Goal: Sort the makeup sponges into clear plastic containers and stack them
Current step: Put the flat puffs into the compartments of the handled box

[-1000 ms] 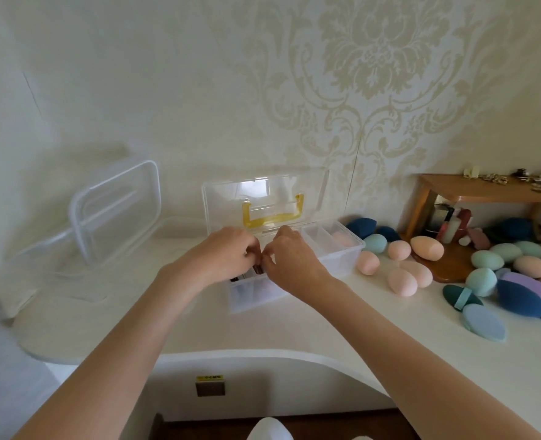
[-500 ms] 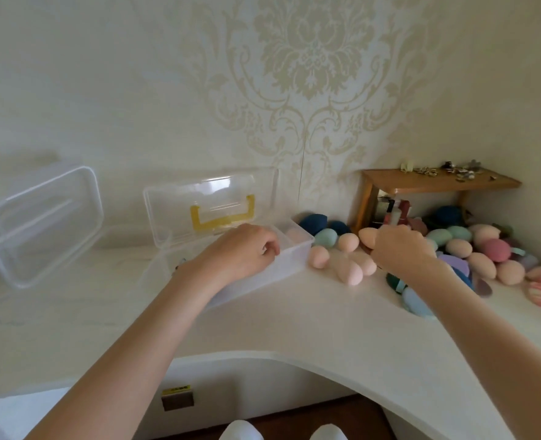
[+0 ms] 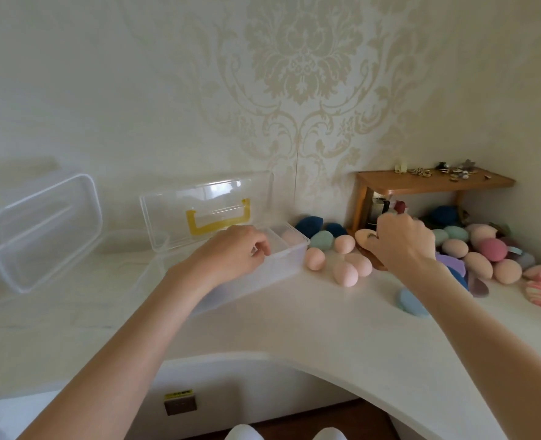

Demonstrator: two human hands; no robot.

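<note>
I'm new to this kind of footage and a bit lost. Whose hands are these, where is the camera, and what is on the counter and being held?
There is no machine here: a person does the work bare-handed. One wide-angle camera sits on their head, looking forward and down, so both arms reach in from below.

On the white counter stands a clear box, its lid with a yellow handle propped open; one pink sponge lies inside. An empty clear tub leans at the left. Loose sponges in many colours lie on the right, by a small wooden shelf.

The left hand rests curled at the box's rim; nothing shows in it. The right hand grips a peach sponge.
</note>
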